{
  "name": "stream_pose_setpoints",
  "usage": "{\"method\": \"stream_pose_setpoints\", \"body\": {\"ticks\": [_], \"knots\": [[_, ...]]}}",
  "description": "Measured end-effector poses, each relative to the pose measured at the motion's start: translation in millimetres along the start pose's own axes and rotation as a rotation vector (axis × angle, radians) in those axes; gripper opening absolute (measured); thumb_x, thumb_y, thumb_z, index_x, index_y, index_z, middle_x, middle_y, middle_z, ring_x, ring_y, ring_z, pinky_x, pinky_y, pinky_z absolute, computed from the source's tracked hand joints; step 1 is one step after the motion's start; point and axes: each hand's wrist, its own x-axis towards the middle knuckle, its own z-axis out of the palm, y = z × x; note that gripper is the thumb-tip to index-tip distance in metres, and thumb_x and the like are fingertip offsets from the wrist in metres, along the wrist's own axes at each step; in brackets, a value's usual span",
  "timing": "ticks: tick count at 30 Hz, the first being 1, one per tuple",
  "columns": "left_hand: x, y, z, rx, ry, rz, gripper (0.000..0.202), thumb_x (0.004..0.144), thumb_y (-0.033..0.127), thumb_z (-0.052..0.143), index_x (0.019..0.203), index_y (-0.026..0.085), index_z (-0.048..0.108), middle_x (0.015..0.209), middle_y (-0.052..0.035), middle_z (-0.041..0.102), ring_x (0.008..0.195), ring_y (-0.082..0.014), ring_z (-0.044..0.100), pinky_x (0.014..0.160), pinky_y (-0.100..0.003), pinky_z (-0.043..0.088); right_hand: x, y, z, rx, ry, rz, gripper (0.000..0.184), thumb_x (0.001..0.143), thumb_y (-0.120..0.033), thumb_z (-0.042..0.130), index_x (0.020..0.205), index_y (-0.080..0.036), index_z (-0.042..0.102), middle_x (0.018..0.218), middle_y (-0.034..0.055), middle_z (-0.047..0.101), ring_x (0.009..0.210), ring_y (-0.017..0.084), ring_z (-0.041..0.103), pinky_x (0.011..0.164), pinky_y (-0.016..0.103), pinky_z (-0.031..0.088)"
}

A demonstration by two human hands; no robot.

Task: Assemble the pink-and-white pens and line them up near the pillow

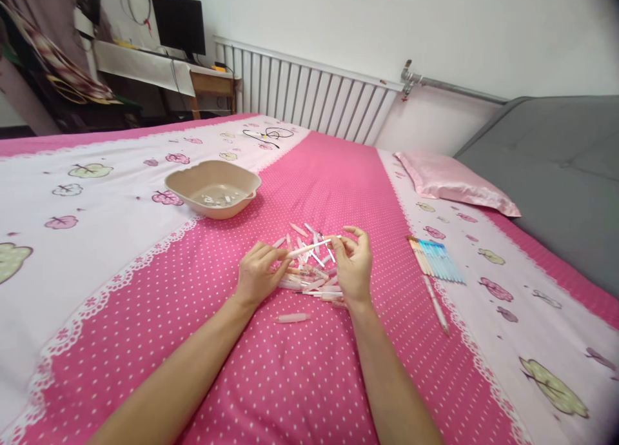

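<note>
Slim stick (314, 245), one: pale pink at its left end, whiter toward the right, held slantwise just above the pile, across the gap between the two hands. A grip at each end probably keeps so thin a thing from swinging.

Left hand (258, 271), one: fingers curled and nearly closed, thumb and fingertips pinching the stick's left end; the low wrist seems to serve for steadiness.

Right hand (354, 264), one: thumb and forefinger closed on the right end, remaining fingers loosely lifted, perhaps because a pinch is enough for something so light.

Pile of pen parts (316, 284), pink, white and clear, heaped crosswise on the bedspread (271, 387) beneath the hands; within easy reach, it seems, by design.

Pink barrel (293, 318), single, lying apart on the near side of the pile.

Basin (203, 176), beige, far left, small white pieces (209, 200) on its floor; the raised walls would stop these rolling off.

Row of pens (441, 261), peach to the left, blue to the right, laid side by side at right, presumably for order.

Single pen (435, 305), pale, lying lengthwise at the row's near side.
</note>
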Motion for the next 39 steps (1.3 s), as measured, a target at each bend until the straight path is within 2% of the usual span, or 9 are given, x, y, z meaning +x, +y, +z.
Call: {"method": "stream_pose_setpoints", "body": {"ticks": [7,15,19,22,25,28,30,33,39], "knots": [[-2,1,1.5,-0.008,-0.021,0.038,0.018,0.083,0.032,0.052,0.081,0.02,0.065,0.075,-0.0037,0.067,0.069,-0.0145,0.055,0.067,-0.028,0.046,-9,2,11,-0.099,-0.016,-0.028,0.021,0.081,-0.038,0.055,0.086,-0.018,0.052,0.077,0.0042,0.064,0.072,0.015,0.063,0.067,0.028,0.05],[-2,0,1.4,0.003,-0.002,0.01,0.017,0.082,0.031,0.053,0.084,0.02,0.066,0.072,-0.0034,0.067,0.068,-0.0146,0.057,0.065,-0.027,0.046,-10,0,10,-0.134,-0.109,-0.024,0.018,0.083,-0.03,0.051,0.091,-0.016,0.06,0.082,0.005,0.066,0.07,0.015,0.061,0.067,0.028,0.051],[-3,0,3.1,-0.009,-0.024,-0.013,0.025,0.083,0.032,0.052,0.102,0.021,0.065,0.077,-0.0039,0.069,0.071,-0.0153,0.059,0.069,-0.028,0.047,-11,-3,10,-0.081,-0.196,-0.023,0.022,0.083,-0.025,0.047,0.099,-0.019,0.061,0.095,0.0058,0.067,0.08,0.016,0.064,0.069,0.028,0.053],[-3,-1,3.9,-0.03,-0.039,-0.031,0.023,0.084,0.031,0.051,0.097,0.02,0.066,0.079,-0.0043,0.069,0.07,-0.0149,0.059,0.069,-0.028,0.047,-11,-4,11,-0.036,-0.257,-0.036,0.031,0.084,-0.023,0.046,0.112,-0.021,0.058,0.105,0.0062,0.066,0.087,0.015,0.064,0.071,0.027,0.053],[-2,-2,3.4,-0.047,-0.013,-0.125,0.021,0.084,0.031,0.05,0.093,0.019,0.065,0.073,-0.0034,0.067,0.065,-0.0141,0.056,0.065,-0.027,0.045,-6,1,6,-0.039,-0.209,-0.02,0.039,0.082,-0.023,0.05,0.12,-0.021,0.053,0.105,0.0075,0.066,0.083,0.015,0.064,0.071,0.028,0.053],[-1,-5,3.4,-0.107,0.052,-0.299,0.022,0.082,0.034,0.051,0.091,0.018,0.063,0.072,-0.003,0.066,0.063,-0.0135,0.056,0.062,-0.026,0.044,3,10,-3,-0.112,-0.154,0.04,0.028,0.078,-0.024,0.054,0.104,-0.017,0.061,0.093,0.0082,0.069,0.082,0.017,0.065,0.072,0.03,0.052],[0,-8,3.9,-0.199,0.081,-0.44,0.026,0.082,0.037,0.05,0.095,0.017,0.062,0.073,-0.0024,0.067,0.061,-0.0131,0.057,0.06,-0.025,0.044,8,15,-10,-0.2,-0.18,0.072,0.02,0.075,-0.025,0.057,0.091,-0.015,0.065,0.087,0.008,0.07,0.08,0.018,0.065,0.073,0.032,0.052],[0,-10,4.7,-0.315,0.106,-0.574,0.03,0.083,0.039,0.047,0.099,0.016,0.06,0.074,-0.0024,0.069,0.06,-0.0134,0.059,0.059,-0.025,0.044,8,16,-13,-0.326,-0.298,0.049,0.019,0.075,-0.023,0.056,0.089,-0.018,0.067,0.086,0.0059,0.071,0.075,0.018,0.065,0.072,0.033,0.051],[1,-7,3.4,-0.303,0.097,-0.571,0.029,0.083,0.038,0.047,0.099,0.016,0.06,0.075,-0.0027,0.068,0.062,-0.0138,0.061,0.058,-0.024,0.044,-14,7,9,-0.583,-0.716,-0.186,0.032,0.081,-0.014,0.049,0.107,-0.025,0.065,0.103,0.0034,0.069,0.093,0.019,0.061,0.083,0.033,0.046]]}}
